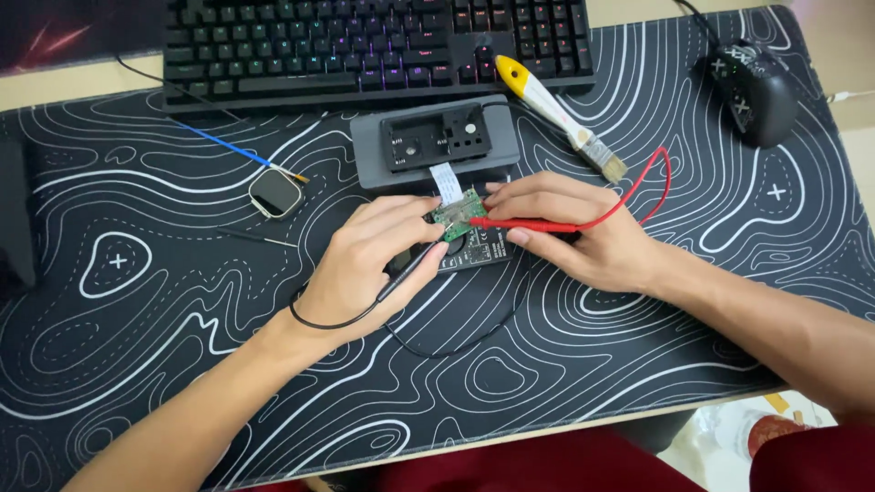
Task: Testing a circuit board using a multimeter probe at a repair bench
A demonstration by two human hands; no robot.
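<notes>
A black desk mat with white contour lines (pixel 137 383) fills most of the frame. At upper left of centre lies a thin blue-handled tool (pixel 223 143), its tip ending at a small rounded-square watch body with a dark glass face (pixel 274 193); just below them rests a thin black pin-like tool (pixel 255 238). Along the top edge sits a black mechanical keyboard with purple-lit keys (pixel 365 41).

At centre, the left hand (pixel 378 260) is closed around a slim black test probe (pixel 410 271), whose black lead (pixel 437 342) loops below the wrist; its fingertips rest at the small green circuit board (pixel 458 214). The board sits at mid-frame on a small black holder block (pixel 478 248), joined by a white flat ribbon cable (pixel 446 182) to a grey fixture with a black module on top (pixel 436 141) just above.

The right hand (pixel 583 237) pinches a red test probe (pixel 524 224), its tip touching the green board; the red lead (pixel 652 187) arcs upward to the right. A yellow-handled brush with pale bristles (pixel 558 114) lies diagonally at upper centre-right. A black computer mouse (pixel 758 91) occupies the upper right corner.
</notes>
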